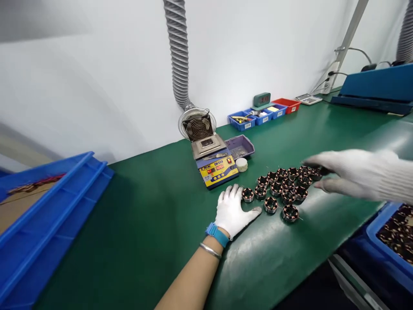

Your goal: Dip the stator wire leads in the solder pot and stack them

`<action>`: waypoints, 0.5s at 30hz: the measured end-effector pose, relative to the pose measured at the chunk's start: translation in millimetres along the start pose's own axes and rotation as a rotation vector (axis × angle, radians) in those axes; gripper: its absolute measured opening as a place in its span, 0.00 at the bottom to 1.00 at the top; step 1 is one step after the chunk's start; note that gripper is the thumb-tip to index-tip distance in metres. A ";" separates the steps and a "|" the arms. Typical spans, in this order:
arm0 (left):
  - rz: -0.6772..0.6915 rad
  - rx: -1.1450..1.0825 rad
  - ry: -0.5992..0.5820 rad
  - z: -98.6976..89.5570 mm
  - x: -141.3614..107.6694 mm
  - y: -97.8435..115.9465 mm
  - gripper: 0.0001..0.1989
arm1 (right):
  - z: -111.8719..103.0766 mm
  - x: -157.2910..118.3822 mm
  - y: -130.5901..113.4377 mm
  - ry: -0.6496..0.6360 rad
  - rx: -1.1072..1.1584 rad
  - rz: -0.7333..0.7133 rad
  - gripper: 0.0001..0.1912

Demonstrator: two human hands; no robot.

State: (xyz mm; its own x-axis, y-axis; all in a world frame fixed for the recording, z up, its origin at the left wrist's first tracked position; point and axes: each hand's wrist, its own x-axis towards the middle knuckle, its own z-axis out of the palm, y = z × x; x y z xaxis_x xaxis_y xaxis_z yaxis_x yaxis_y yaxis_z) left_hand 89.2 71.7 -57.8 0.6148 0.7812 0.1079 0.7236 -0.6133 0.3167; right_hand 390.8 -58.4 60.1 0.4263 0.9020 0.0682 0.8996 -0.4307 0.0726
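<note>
Several small round wound coils (288,184) with copper and black parts stand grouped on the green table. My left hand (232,212), in a white glove with a blue strap at the wrist, lies flat at the left end of the group, fingers apart and thumb beside the nearest coils; it holds nothing. At the right end, my right hand (348,174), gloved and slightly blurred, has its thumb and fingers around a dark coil (318,173) at the edge of the group.
Behind my left hand stands a yellow and blue soldering pot unit (219,169), with a purple tray (240,147) and a round white tin (241,164) beside it. Blue bins (242,121) line the wall. A blue crate (64,219) is at left, and a blue tub (382,215) of coils lies lower right.
</note>
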 end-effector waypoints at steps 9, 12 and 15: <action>-0.006 0.030 -0.018 7.0 1.4 -3.4 0.46 | 72.0 -0.1 6.0 -0.113 0.087 0.031 0.31; -0.003 0.036 -0.018 7.0 1.1 -2.9 0.45 | 69.5 13.8 0.9 -0.107 0.092 -0.045 0.31; -0.005 0.036 -0.019 7.2 1.3 -2.8 0.45 | 63.3 22.9 -3.2 -0.142 0.037 -0.117 0.32</action>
State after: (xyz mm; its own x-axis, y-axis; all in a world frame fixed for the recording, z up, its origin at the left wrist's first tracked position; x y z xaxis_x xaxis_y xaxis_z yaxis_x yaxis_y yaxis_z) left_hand 90.2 73.6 -65.3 0.6167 0.7823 0.0880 0.7374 -0.6132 0.2833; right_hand 403.7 -34.4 -1.5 0.3257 0.9421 -0.0799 0.9454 -0.3239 0.0354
